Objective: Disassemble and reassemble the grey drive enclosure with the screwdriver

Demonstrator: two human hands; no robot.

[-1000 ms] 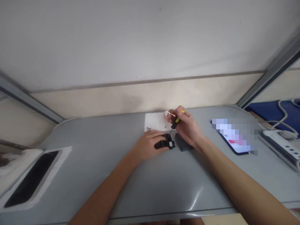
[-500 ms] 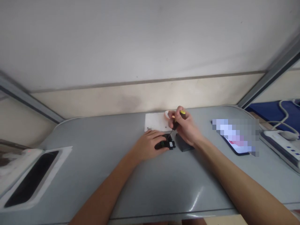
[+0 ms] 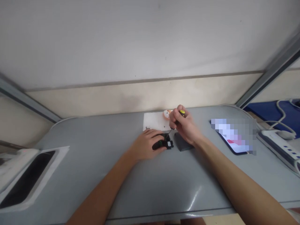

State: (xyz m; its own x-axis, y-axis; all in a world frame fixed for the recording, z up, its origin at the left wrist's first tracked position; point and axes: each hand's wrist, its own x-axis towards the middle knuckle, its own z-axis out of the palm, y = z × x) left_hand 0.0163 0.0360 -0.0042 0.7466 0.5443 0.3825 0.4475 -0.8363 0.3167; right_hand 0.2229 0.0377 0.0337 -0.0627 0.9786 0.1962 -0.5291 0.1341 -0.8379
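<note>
My right hand [image 3: 184, 123] is closed round a screwdriver [image 3: 182, 112] with a dark handle and a yellow end. Its thin shaft slants down to a small black electronic device [image 3: 169, 143], which has green bits and a white label. Thumb and fingers of my left hand [image 3: 150, 145] grip this device from the left and steady it on the table; the hand covers part of it. A dark flat panel [image 3: 182, 143] lies partly beneath my right hand. Behind the device is a white sheet [image 3: 152, 120] bearing several tiny dark pieces, perhaps screws.
An orange and white round object [image 3: 166, 114] sits on the sheet. To the right lie a phone [image 3: 234, 142] with a lit, blurred screen and a white power strip [image 3: 281, 143]. A black flat object [image 3: 30, 175] rests on white paper at far left. A wall borders the grey table [image 3: 98, 134].
My right fingers have curled in closer round the screwdriver, and more of the orange and white object shows. The device stays under my left hand. The view has shifted slightly.
</note>
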